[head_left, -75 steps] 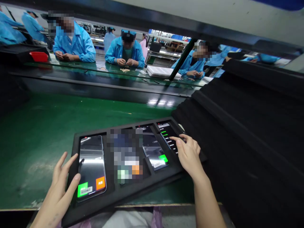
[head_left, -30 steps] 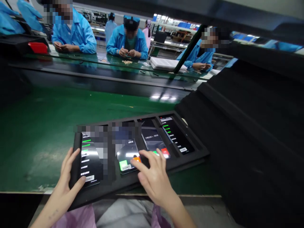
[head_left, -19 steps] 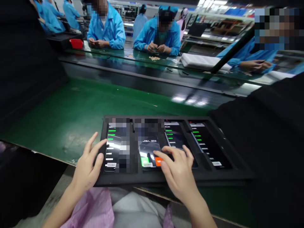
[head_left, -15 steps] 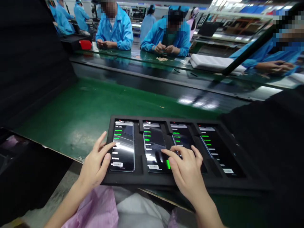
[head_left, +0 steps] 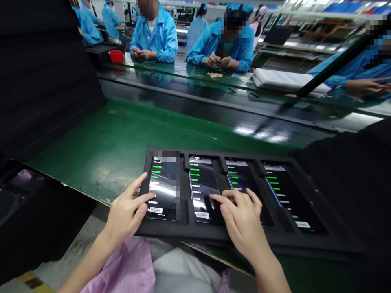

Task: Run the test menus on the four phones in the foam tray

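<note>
Several smartphones lie face up in the slots of a black foam tray (head_left: 207, 232), their dark screens showing lists with white and green lines. My left hand (head_left: 125, 213) is at the tray's left side, fingers spread, its index fingertip on or just over the lower screen of the leftmost phone (head_left: 161, 175). The index finger of my right hand (head_left: 242, 219) points onto the second phone (head_left: 201, 173). That hand partly covers the third phone (head_left: 240, 173); its fingers are apart and hold nothing. At the right lies another phone (head_left: 295, 199), untouched.
The tray stands on a green work surface (head_left: 128, 130) between black side walls (head_left: 45, 73). Beyond is a dark rail, then a bench where co-workers in blue smocks (head_left: 163, 34) sit. A red bin (head_left: 116, 56) and a white foam stack (head_left: 284, 81) are on that bench.
The view has shifted slightly, moving the scene rightward. My left index finger is lower on the leftmost screen. The bright green patch beside my right thumb no longer shows.
</note>
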A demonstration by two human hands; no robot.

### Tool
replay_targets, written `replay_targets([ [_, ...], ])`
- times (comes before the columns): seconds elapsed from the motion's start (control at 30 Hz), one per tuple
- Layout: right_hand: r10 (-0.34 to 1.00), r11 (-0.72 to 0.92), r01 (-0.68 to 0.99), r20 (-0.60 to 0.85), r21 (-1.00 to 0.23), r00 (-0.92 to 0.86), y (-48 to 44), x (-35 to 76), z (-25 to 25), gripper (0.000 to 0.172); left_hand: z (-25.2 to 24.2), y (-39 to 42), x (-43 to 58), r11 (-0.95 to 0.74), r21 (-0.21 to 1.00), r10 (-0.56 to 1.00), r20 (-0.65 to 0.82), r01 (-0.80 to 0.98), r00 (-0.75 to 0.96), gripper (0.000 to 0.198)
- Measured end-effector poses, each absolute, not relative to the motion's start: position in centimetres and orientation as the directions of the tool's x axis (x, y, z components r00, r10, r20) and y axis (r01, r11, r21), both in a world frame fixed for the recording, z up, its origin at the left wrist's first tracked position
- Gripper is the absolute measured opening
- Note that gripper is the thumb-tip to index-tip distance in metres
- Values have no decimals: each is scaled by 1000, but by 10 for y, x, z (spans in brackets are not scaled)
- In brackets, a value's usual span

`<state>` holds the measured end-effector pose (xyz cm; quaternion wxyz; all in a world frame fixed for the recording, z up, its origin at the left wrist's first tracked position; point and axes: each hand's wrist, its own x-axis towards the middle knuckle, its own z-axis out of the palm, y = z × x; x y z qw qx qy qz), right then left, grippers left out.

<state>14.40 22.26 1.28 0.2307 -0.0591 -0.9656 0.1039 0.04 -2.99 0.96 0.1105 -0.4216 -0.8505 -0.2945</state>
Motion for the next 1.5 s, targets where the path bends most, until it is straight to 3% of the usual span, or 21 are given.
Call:
replay_targets([
  [0.17, 131, 968, 31, 398, -250, -908, 221, 145, 15, 38, 2, -33, 0, 472, 419, 657, 420, 776, -626, 52],
  [0.33, 140, 980, 71, 384, -188, -913, 219, 146, 18, 35, -1, -34, 0, 460, 445, 633, 442, 768, -636, 52],
  [0.5, 330, 944, 261, 558, -202, -762, 243, 170, 15, 36, -3, -35, -1, 487, 441, 626, 426, 754, -653, 48],
  [0.63, 436, 893, 404, 602, -198, -668, 264, 191, 12, 40, -5, -34, -1, 514, 440, 607, 421, 737, -674, 45],
  [0.9, 467, 883, 442, 403, -159, -787, 265, 190, 10, 41, 5, -29, 7, 566, 523, 560, 324, 637, -763, 43],
  [1.07, 507, 861, 480, 366, -169, -781, 268, 190, 10, 41, 8, -27, 8, 585, 522, 557, 296, 620, -776, 43],
  [1.33, 518, 850, 503, 427, -158, -741, 271, 190, 12, 43, 12, -24, 12, 607, 527, 539, 278, 595, -795, 41],
  [1.5, 510, 860, 469, 334, -201, -793, 270, 183, 14, 42, 14, -23, 13, 623, 494, 554, 270, 607, -788, 41],
])
